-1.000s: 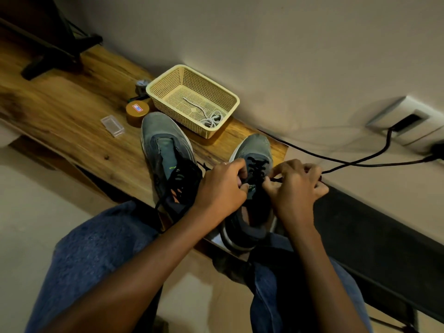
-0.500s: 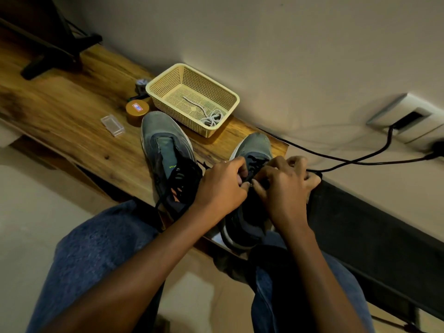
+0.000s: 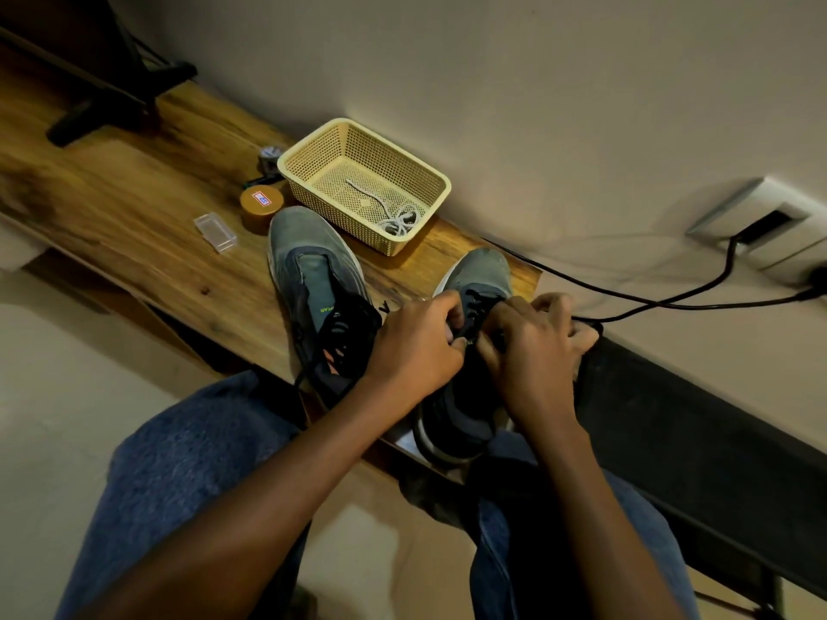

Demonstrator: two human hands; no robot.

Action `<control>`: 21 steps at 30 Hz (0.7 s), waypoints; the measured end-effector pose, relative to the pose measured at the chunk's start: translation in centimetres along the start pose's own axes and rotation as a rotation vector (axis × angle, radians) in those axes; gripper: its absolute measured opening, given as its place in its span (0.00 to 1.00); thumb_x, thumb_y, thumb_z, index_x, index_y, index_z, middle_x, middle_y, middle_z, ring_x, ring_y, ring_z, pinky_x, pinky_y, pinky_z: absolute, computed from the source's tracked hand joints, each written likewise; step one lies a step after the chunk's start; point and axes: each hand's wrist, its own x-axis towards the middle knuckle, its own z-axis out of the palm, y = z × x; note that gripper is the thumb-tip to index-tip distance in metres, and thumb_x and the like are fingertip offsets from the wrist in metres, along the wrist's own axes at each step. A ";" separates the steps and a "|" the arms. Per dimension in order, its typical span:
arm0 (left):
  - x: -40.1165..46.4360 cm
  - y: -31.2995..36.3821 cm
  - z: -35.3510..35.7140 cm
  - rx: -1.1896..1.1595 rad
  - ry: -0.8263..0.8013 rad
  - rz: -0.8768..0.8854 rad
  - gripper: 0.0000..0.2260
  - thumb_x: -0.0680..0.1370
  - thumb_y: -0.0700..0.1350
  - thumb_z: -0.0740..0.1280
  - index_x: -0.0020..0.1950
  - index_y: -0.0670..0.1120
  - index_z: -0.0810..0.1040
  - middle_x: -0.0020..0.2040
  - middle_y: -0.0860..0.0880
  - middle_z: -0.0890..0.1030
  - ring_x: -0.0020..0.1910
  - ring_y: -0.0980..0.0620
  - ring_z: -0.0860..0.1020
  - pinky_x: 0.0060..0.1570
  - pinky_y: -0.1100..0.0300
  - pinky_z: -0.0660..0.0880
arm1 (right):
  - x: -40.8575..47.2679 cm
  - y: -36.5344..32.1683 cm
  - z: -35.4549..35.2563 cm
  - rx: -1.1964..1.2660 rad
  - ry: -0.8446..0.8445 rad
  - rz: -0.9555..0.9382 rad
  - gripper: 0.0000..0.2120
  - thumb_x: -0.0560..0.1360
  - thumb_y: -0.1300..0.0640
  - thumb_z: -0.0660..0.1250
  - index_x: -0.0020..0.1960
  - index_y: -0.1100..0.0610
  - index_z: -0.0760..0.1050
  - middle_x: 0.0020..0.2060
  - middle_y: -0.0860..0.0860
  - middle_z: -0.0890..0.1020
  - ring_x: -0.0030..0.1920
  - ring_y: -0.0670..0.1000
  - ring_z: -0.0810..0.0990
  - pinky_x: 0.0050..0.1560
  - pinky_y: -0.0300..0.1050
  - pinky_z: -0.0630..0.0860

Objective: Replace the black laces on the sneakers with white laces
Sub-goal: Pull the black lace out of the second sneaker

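There is one view only, from a camera on the person's head, so nothing is shared with a second view. It looks forward and steeply down over both forearms, which enter from the bottom edge and meet near the middle at the left hand (image 3: 414, 346) and right hand (image 3: 532, 355). The hands are close to the lens; the knees sit nearer still, below them. Beyond the hands the bench (image 3: 134, 226) runs slantwise from upper left toward them, so the horizon is tilted. The wall (image 3: 537, 105) fills the top, past the hands. Wide-angle bending shows at the edges. The floor lies down-left of the hands.
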 end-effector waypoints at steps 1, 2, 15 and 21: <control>0.0 0.1 0.0 -0.008 -0.001 -0.006 0.08 0.73 0.45 0.71 0.44 0.51 0.72 0.38 0.53 0.78 0.41 0.50 0.77 0.40 0.56 0.75 | -0.1 0.0 -0.2 0.028 0.067 0.027 0.04 0.71 0.56 0.70 0.40 0.53 0.75 0.44 0.48 0.79 0.55 0.57 0.66 0.49 0.52 0.57; 0.0 0.1 0.0 -0.013 0.000 -0.009 0.08 0.73 0.46 0.71 0.44 0.51 0.72 0.38 0.53 0.78 0.41 0.50 0.77 0.41 0.56 0.76 | -0.1 -0.1 -0.4 0.054 0.131 0.067 0.04 0.70 0.56 0.70 0.39 0.54 0.75 0.43 0.48 0.79 0.54 0.56 0.65 0.47 0.49 0.53; -0.1 0.0 -0.1 -0.025 -0.014 -0.004 0.08 0.73 0.46 0.72 0.45 0.51 0.73 0.38 0.53 0.78 0.42 0.49 0.78 0.42 0.54 0.77 | 0.0 -0.5 -0.4 -0.063 -0.090 0.030 0.05 0.73 0.54 0.70 0.47 0.53 0.80 0.52 0.51 0.79 0.58 0.57 0.62 0.52 0.59 0.64; -0.1 0.3 0.1 -0.024 -0.020 -0.010 0.08 0.73 0.46 0.72 0.45 0.51 0.72 0.41 0.51 0.80 0.43 0.49 0.79 0.43 0.53 0.78 | -0.1 -0.1 -1.1 0.021 0.144 0.286 0.03 0.74 0.56 0.68 0.47 0.54 0.78 0.51 0.51 0.78 0.57 0.55 0.63 0.49 0.49 0.52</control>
